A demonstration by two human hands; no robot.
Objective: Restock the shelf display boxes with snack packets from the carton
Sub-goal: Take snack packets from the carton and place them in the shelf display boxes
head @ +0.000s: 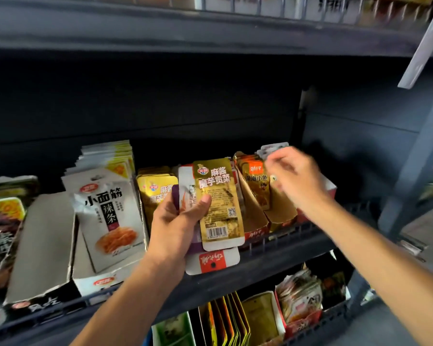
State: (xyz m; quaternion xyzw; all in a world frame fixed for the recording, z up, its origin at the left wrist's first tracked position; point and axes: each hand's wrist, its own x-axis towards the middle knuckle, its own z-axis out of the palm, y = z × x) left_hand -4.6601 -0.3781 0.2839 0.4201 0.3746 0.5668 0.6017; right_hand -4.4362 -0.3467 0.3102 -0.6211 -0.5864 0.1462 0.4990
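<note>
Dark metal shelf (273, 255) fills the view, its wire front rail holding a row of cardboard display boxes. Far left, a torn grey box (43, 245) stands beside the white box of noodle-strip packets (108, 216), which stand upright and packed tight. Next along, gold packets (155, 188) sit in their box just behind the left hand (173, 226). That hand grips a fanned stack of packets, thumb clamped across the front gold packet (220, 203), with a red-and-white packet (213, 262) poking out below (upside down). Over to the right hand (293, 178): it hovers over the orange fish-snack box (258, 196), fingertips pinching a pale packet (273, 148) at the back of that box, blurred.
</note>
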